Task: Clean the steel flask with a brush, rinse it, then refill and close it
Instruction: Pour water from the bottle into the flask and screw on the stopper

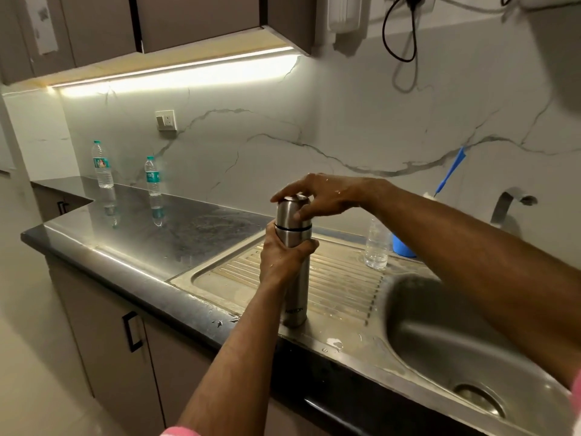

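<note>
Head view of a kitchen counter and sink. At centre frame the steel flask (295, 269) stands upright on the ribbed draining board (342, 278), its long axis vertical, its base near the board's front edge. The left hand (279, 259) comes up from the lower centre of the frame and grips the upper body of the flask just below the dark seam ring, fingers curled round it. The right hand (317, 198) reaches in from the right of the frame and sits over the cap (292, 210), fingertips and thumb curled round its domed top. The cap thus lies directly beneath the right fingers and directly above the left hand, on the flask's own axis; any turning would be about that vertical line, the left hand acting as the brace.

The flask is a slim brushed-steel cylinder with lettering low on its body; both hands carry water droplets. The cap appears seated, so the closing step is judged to be in hand. A blue-handled brush (449, 173) stands at the right, behind the right forearm, well apart from the flask. The sink basin (440, 335) fills the lower right.
</note>
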